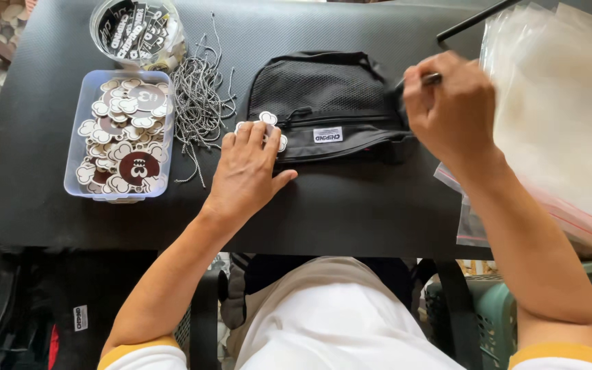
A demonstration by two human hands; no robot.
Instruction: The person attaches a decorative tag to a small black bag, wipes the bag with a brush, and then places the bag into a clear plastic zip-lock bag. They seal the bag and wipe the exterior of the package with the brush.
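Observation:
A black pouch bag (327, 103) with a mesh front and a small white label lies on the black table (351, 205). My left hand (248, 171) rests palm down on a white cloud-shaped tag (267, 118) at the bag's left end. My right hand (450, 106) is closed at the bag's right end, pinching a thin dark item there; what it is I cannot tell.
A clear tray (73, 175) of brown and white cut-out tags sits at the left. Behind it stands a round clear tub (101, 17) of black labels. A heap of black-and-white cords (200, 103) lies between tray and bag. Clear plastic bags (563, 116) are stacked at right.

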